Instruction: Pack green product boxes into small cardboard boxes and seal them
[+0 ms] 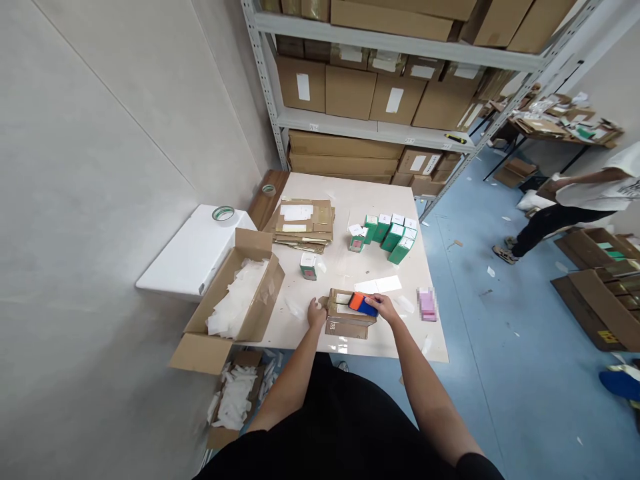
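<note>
Near the table's front edge sits a small cardboard box (349, 327) with a white label and shiny clear tape on it. My left hand (316, 313) grips the left end of this box by a brown flap. In my right hand (383, 307) is an orange-and-blue tape dispenser (361, 303), held against the top of the box. Its finer parts are too small to make out. A green-and-white carton (308, 266) stands just beyond my left hand. White paper strips (379, 285) lie behind the dispenser.
Several green cartons (393, 235) stand at the table's right rear, beside flattened cardboard (304, 223). An open carton (273, 287) of white packing material borders the left side. A pink item (427, 305) lies at the right edge. Shelving (350, 123) rises behind; another person (575, 200) stands right.
</note>
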`<state>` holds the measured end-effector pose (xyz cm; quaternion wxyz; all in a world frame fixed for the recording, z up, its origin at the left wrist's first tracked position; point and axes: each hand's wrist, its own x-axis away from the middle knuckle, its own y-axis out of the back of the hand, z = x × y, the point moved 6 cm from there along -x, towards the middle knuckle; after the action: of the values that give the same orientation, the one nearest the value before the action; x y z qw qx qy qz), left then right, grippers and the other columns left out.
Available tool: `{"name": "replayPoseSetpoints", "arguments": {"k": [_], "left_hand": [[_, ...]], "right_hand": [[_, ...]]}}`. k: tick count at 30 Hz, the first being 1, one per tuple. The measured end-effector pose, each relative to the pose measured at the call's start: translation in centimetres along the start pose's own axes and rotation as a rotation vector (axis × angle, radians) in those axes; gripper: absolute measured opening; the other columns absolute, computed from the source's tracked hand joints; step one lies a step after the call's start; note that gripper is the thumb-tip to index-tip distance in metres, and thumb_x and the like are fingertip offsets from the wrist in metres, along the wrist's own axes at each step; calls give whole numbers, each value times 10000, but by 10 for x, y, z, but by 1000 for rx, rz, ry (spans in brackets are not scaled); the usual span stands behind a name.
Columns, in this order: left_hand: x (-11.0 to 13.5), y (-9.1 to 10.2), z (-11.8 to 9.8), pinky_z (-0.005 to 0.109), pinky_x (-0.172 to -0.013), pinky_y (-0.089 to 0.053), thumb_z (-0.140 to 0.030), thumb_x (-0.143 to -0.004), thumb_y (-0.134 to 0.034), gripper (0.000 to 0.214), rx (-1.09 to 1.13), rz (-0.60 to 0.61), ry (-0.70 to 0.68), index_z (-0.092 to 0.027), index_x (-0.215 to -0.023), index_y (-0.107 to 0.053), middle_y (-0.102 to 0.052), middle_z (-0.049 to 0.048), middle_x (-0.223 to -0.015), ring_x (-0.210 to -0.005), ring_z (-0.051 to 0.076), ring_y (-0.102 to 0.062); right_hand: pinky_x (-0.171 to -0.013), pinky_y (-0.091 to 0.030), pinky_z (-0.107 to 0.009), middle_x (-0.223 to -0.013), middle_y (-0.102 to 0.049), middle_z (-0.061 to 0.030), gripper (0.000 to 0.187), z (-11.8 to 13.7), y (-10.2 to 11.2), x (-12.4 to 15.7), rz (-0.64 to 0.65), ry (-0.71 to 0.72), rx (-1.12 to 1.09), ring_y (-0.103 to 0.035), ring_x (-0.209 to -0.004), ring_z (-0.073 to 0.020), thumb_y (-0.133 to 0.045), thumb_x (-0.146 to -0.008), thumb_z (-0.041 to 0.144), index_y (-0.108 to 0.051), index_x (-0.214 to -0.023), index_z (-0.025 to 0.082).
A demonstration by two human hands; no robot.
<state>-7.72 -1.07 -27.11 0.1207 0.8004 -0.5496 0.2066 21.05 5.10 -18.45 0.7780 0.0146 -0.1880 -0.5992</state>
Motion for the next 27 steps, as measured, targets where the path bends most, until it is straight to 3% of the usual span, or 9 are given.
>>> {"name": "replayPoseSetpoints", "arguments": {"k": [2,4,6,9,15,18,22,27], "left_hand": [[-3,5,-31,353,-1105,-453,-206,-620,-839,834,-282,-5,-115,-215,-1409,-569,-510,163,-1546,-1384,316,-544],[-4,-14,-57,360,-1143,-435,-215,-566,-879,1053,-665,264,-238,-264,-1536,-473,-332,137,-1688,-1459,332,-473],[-2,-34,-66,385,-1121,-471,-261,-462,-948,1344,-1078,557,-238,-350,-1632,-294,-104,90,-1770,-1469,361,-464],[-6,-46,-72,397,-1113,-482,-301,-440,-972,1458,-1368,675,-180,-389,-1658,-175,-40,84,-1777,-1481,362,-457],[-12,-47,-67,398,-1164,-425,-329,-468,-976,1358,-1375,641,-182,-413,-1622,-265,-180,57,-1759,-1502,338,-440],[-11,-46,-65,374,-1130,-450,-302,-486,-978,1323,-1360,624,-163,-408,-1614,-293,-164,57,-1760,-1480,340,-470],[-9,-46,-65,361,-1108,-454,-248,-542,-954,1266,-1365,613,-143,-367,-1622,-305,-151,86,-1760,-1482,343,-464],[-12,-47,-65,364,-1110,-451,-252,-539,-940,1269,-1372,610,-119,-408,-1618,-292,-151,58,-1764,-1477,319,-477]], "right_hand": [[-648,-404,-300,-649,-600,11,497,-1,-1,0,6,5,1,-525,-681,-181,-776,-711,700,-682,-680,213],[-650,-406,-291,-658,-609,12,511,-2,-1,1,10,6,5,-533,-685,-177,-765,-715,711,-677,-686,209],[-649,-408,-282,-661,-611,14,529,-1,-2,1,14,8,13,-539,-687,-173,-753,-714,725,-659,-680,205],[-639,-414,-270,-651,-606,15,554,3,-2,3,17,14,63,-549,-684,-173,-715,-722,754,-631,-674,208],[-608,-362,-255,-666,-635,-2,539,27,19,6,-108,-6,514,-577,-684,-177,-656,-797,748,-627,-675,223],[-583,-312,-262,-668,-647,-15,521,36,29,7,-73,-55,718,-579,-675,-179,-697,-793,722,-619,-665,223],[-607,-334,-256,-803,-728,-38,418,44,35,9,-19,-62,772,-624,-746,-182,-759,-801,622,-695,-757,212],[-620,-345,-258,-876,-767,-80,407,45,35,14,5,-140,843,-678,-826,-210,-724,-864,602,-738,-804,199]]}}
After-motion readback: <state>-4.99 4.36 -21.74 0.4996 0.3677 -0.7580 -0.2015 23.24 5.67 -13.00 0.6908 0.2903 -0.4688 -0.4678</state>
